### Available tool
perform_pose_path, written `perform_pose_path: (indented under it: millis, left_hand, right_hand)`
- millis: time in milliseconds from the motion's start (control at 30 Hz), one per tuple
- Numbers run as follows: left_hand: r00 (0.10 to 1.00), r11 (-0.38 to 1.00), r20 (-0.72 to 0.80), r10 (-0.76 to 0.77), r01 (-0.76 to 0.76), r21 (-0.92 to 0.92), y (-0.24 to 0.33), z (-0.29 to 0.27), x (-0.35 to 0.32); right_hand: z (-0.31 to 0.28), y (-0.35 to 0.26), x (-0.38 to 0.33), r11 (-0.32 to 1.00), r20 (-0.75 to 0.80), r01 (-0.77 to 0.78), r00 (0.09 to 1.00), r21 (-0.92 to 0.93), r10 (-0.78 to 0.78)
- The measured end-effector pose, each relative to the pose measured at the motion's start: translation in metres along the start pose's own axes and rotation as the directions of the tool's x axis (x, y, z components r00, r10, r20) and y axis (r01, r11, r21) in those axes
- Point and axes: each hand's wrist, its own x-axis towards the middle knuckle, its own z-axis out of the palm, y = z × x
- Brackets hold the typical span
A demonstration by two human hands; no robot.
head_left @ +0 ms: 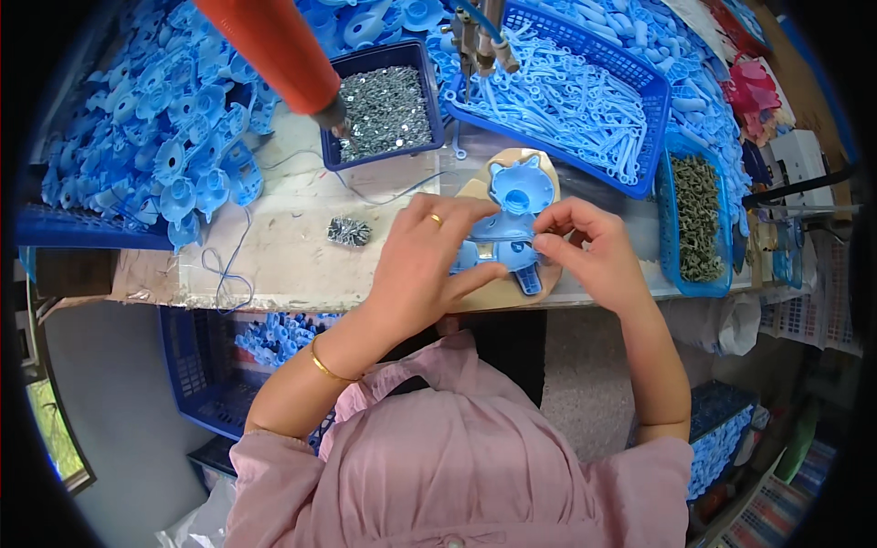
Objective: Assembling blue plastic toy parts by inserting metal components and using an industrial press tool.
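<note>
A light blue plastic part [516, 215] with a round dished top lies on a tan wooden block [475, 187] at the bench's front edge. My left hand [425, 265], with a gold ring, grips the part's left side from below. My right hand [585, 242] pinches its right edge with thumb and fingertips. Both hands are on the same part. Its lower half is partly hidden by my fingers.
A small blue tray of metal screws [384, 110] stands behind, an orange power screwdriver [283, 55] beside it. A blue basket of thin blue sticks [585, 91], a bin of dark springs [696, 219], a heap of blue parts [174, 137] and a loose screw pile [349, 232] surround the block.
</note>
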Motion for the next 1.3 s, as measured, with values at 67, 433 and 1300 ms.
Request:
perform_pose_path:
  millis: [67,433,1300]
  left_hand:
    - [1.000,0.993,-0.005,0.001,0.000,0.116,-0.006,-0.004,-0.005]
    - [0.999,0.976,-0.005,-0.040,0.040,0.214,-0.020,0.013,-0.009]
    - [0.986,0.969,-0.166,-0.002,0.043,0.242,-0.035,0.002,-0.011]
  right_hand:
    - [-0.001,0.007,0.006,1.000,0.031,-0.024,0.999,-0.016,0.024]
    - [0.009,0.004,0.021,0.986,0.052,-0.092,0.994,-0.142,0.101]
    - [0.105,-0.151,0.117,0.525,-0.248,0.792,0.466,-0.311,-0.849]
